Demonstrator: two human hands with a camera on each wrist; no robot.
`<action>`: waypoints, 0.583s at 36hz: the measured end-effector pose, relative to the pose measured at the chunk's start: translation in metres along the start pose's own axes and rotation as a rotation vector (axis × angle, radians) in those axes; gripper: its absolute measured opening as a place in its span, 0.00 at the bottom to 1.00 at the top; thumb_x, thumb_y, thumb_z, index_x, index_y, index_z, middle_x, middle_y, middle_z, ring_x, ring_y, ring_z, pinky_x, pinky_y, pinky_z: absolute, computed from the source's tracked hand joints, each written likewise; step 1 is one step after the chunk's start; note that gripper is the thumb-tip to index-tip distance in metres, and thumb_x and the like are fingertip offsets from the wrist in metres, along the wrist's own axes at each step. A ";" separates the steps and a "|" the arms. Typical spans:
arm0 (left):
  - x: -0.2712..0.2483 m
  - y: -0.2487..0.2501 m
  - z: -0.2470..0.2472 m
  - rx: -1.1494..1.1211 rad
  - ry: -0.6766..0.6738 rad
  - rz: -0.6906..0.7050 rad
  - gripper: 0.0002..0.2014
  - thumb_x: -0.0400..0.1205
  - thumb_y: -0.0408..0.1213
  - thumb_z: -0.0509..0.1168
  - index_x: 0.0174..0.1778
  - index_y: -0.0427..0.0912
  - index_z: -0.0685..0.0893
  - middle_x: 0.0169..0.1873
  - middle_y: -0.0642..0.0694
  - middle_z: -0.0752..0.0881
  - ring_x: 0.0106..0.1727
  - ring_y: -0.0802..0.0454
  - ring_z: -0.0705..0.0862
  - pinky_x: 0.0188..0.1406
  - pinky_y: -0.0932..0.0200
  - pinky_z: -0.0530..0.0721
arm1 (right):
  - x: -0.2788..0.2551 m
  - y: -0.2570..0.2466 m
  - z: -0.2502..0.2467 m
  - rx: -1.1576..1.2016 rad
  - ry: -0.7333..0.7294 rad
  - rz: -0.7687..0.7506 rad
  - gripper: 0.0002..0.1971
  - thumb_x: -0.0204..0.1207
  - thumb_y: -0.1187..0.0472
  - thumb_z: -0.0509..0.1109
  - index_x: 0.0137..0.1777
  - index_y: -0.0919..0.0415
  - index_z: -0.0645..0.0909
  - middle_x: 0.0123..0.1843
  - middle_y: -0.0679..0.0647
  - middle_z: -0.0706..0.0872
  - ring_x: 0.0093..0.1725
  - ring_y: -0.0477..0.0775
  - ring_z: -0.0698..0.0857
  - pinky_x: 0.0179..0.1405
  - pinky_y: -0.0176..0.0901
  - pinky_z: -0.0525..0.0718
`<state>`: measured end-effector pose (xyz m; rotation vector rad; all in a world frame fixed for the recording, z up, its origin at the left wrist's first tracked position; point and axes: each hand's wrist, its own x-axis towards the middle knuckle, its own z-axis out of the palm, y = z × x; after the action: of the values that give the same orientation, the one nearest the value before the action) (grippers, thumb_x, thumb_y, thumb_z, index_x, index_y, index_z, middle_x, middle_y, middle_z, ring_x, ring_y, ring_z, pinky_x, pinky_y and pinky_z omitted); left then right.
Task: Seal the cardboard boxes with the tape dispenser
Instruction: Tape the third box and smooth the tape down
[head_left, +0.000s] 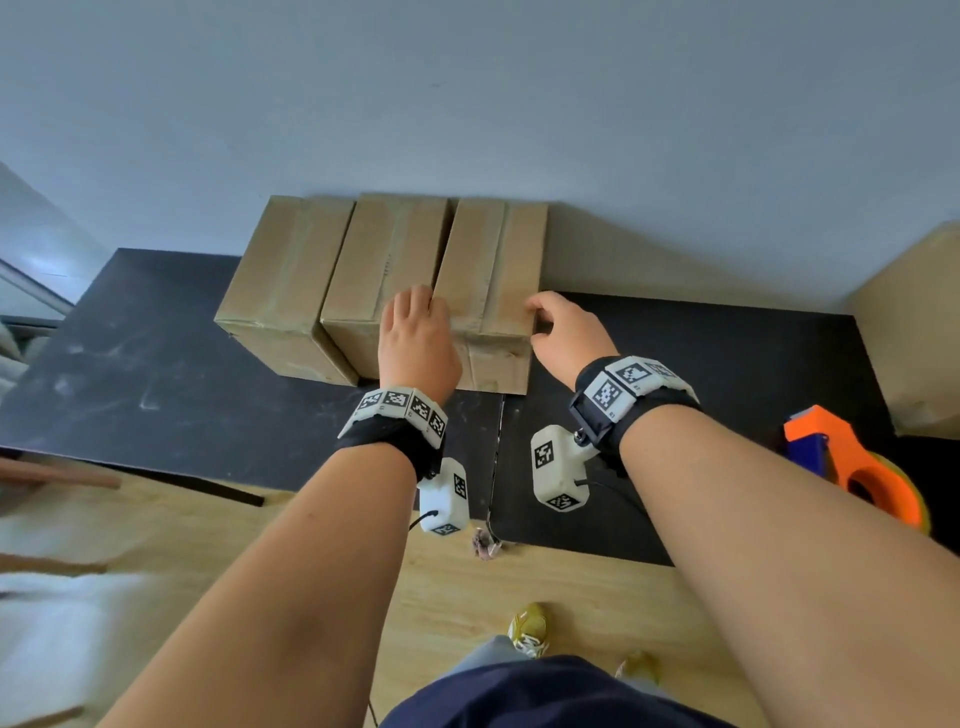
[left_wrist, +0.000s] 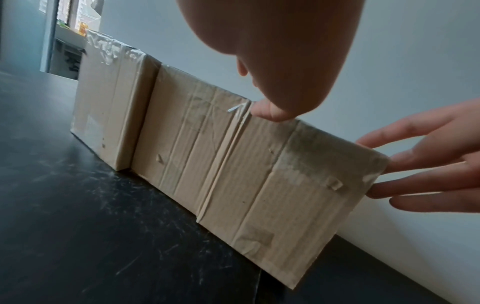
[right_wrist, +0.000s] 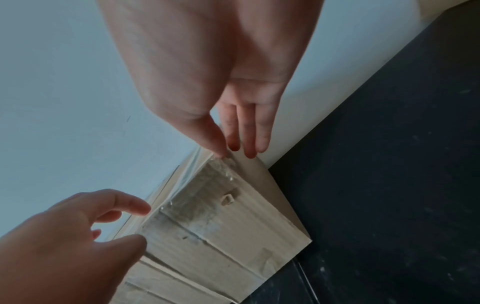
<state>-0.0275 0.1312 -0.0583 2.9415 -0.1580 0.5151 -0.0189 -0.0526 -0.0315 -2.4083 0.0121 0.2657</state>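
Observation:
Three brown cardboard boxes stand side by side against the wall: left box (head_left: 285, 280), middle box (head_left: 384, 265), right box (head_left: 493, 270). Clear tape shows over the right box's near top edge (right_wrist: 207, 185). My left hand (head_left: 415, 322) rests on the near top corner where the middle and right boxes meet, and its thumb (left_wrist: 270, 112) touches that edge. My right hand (head_left: 545, 322) lies against the right box's right side with straight fingers (left_wrist: 428, 174) and its thumb on the top edge. The orange and blue tape dispenser (head_left: 841, 462) lies on the table at far right, held by neither hand.
The boxes sit on a scuffed black table (head_left: 156, 364) with a seam down its middle. A larger cardboard box (head_left: 919, 322) stands at the far right against the wall. Wooden floor and my feet show below the table's near edge.

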 end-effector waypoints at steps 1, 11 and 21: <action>0.001 0.003 0.000 -0.017 -0.002 0.010 0.16 0.67 0.23 0.64 0.51 0.37 0.82 0.56 0.40 0.80 0.57 0.39 0.78 0.65 0.48 0.75 | -0.001 0.002 -0.002 0.015 0.015 0.013 0.24 0.79 0.68 0.62 0.75 0.50 0.74 0.68 0.54 0.84 0.64 0.57 0.84 0.60 0.47 0.81; 0.026 0.074 0.000 -0.152 -0.006 0.228 0.20 0.66 0.23 0.66 0.55 0.36 0.84 0.60 0.37 0.81 0.62 0.36 0.78 0.67 0.43 0.73 | -0.029 0.055 -0.043 0.044 0.214 0.207 0.22 0.82 0.68 0.60 0.74 0.55 0.76 0.68 0.53 0.83 0.63 0.55 0.82 0.53 0.41 0.78; 0.023 0.183 0.020 -0.174 -0.109 0.471 0.22 0.66 0.27 0.67 0.58 0.37 0.84 0.58 0.38 0.81 0.62 0.37 0.78 0.68 0.46 0.72 | -0.093 0.149 -0.090 0.049 0.299 0.475 0.20 0.83 0.67 0.61 0.74 0.58 0.76 0.70 0.56 0.82 0.67 0.59 0.81 0.62 0.44 0.77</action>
<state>-0.0234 -0.0534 -0.0452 2.7531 -0.8743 0.3707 -0.1051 -0.2294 -0.0445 -2.3456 0.7231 0.1135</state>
